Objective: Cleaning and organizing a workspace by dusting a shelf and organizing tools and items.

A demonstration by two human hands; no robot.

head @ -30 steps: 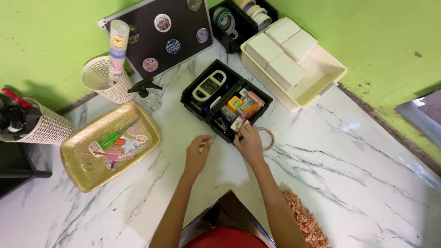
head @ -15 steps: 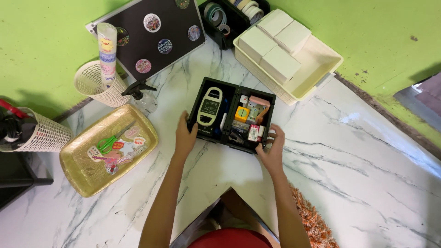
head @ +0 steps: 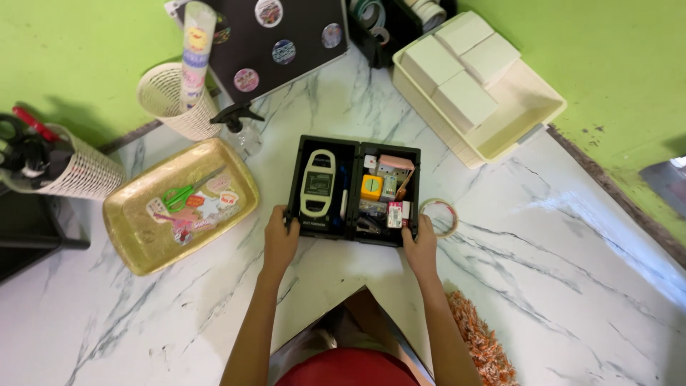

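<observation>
Both hands on black organizer tray (head: 354, 146), mid-counter on the marble top (head: 543, 257).
Left hand (head: 280, 239) and right hand (head: 420, 246) grip its near corners, fingers curled; compartments hold a calculator-like device (head: 317, 189), small items hard to identify.

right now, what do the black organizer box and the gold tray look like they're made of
Black organizer box: likely matte plastic, with thin moulded dividers and a dull finish; both hands grip its near corners. Gold tray: glossy metallic-looking surface with bright reflections; whether metal or coated plastic is unclear.

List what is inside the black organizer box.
Black organizer box: a white handheld device on the left; small yellow block, pink pad and packets on the right. Anything underneath them is covered.
</observation>
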